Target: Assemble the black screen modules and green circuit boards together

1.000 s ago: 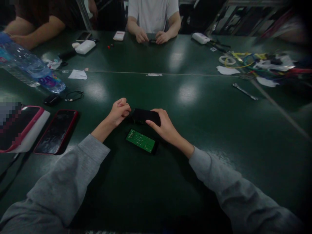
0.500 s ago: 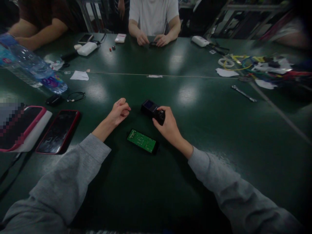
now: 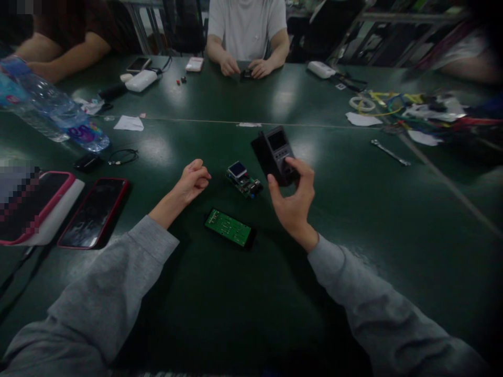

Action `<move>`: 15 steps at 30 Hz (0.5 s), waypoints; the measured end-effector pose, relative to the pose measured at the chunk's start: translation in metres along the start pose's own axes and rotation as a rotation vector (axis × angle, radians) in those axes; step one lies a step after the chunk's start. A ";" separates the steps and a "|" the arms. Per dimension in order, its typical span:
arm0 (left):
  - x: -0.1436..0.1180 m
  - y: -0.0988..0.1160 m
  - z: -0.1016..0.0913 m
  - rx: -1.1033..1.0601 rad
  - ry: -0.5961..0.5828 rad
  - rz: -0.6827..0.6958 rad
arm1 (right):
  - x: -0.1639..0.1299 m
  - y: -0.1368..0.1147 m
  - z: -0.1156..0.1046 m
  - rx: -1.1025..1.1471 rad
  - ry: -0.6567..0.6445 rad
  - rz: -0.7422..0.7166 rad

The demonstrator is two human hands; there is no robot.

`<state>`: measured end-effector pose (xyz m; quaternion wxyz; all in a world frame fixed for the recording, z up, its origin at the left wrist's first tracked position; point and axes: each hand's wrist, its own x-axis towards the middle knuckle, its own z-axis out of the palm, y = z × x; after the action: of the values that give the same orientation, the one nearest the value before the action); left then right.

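The left hand rests curled in a loose fist, forearm stretched forward in a grey sleeve. The right hand is raised, palm turned inward, fingers and thumb pinched closed, wrist bent upward.

R hand is now up off the dark green table, holding a black plastic housing shell w/ a small window and button holes tilted, its face toward the camera; thumb on the lower front, fingers behind. 1 s ago that shell lay flat on the table under the R hand, w/ the L fist touching its end. Half a sec ago it was tipped up, a screen showing beneath. Now the small circuit board w/ a square blue-grey display lies bare on the table, apart from the shell, just beside the L fist.
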<state>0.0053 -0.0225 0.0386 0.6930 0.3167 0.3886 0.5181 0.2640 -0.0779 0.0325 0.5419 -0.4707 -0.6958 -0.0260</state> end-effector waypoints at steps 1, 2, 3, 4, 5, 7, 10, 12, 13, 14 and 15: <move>0.000 0.000 -0.001 -0.001 -0.003 0.003 | 0.002 0.007 -0.002 -0.013 0.014 0.003; 0.001 -0.001 -0.001 -0.002 -0.003 0.005 | 0.004 0.014 -0.004 -0.023 0.008 0.020; 0.001 -0.001 -0.001 -0.004 -0.001 0.008 | 0.005 0.020 -0.006 -0.035 -0.013 0.051; 0.001 -0.001 -0.001 -0.005 0.004 0.008 | 0.005 0.026 -0.007 -0.049 -0.043 0.092; 0.001 -0.001 -0.001 -0.005 0.009 0.007 | 0.004 0.031 -0.007 -0.066 -0.077 0.139; 0.000 0.000 0.000 -0.005 0.023 0.000 | 0.002 0.038 -0.006 -0.098 -0.151 0.222; 0.000 0.000 0.001 -0.009 0.038 -0.010 | -0.002 0.041 -0.004 -0.135 -0.241 0.280; 0.001 0.000 0.000 -0.012 0.034 -0.010 | -0.002 0.038 -0.004 -0.171 -0.244 0.269; 0.001 0.000 0.000 -0.012 0.029 -0.009 | -0.002 0.035 -0.005 -0.192 -0.227 0.249; 0.001 0.000 0.000 -0.012 0.027 -0.008 | -0.001 0.031 -0.005 -0.209 -0.209 0.217; 0.000 0.000 0.001 -0.010 0.030 -0.009 | 0.000 0.025 -0.006 -0.217 -0.203 0.175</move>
<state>0.0060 -0.0220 0.0393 0.6909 0.3036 0.3978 0.5218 0.2857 -0.0674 0.0227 0.4149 -0.5855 -0.6964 -0.0060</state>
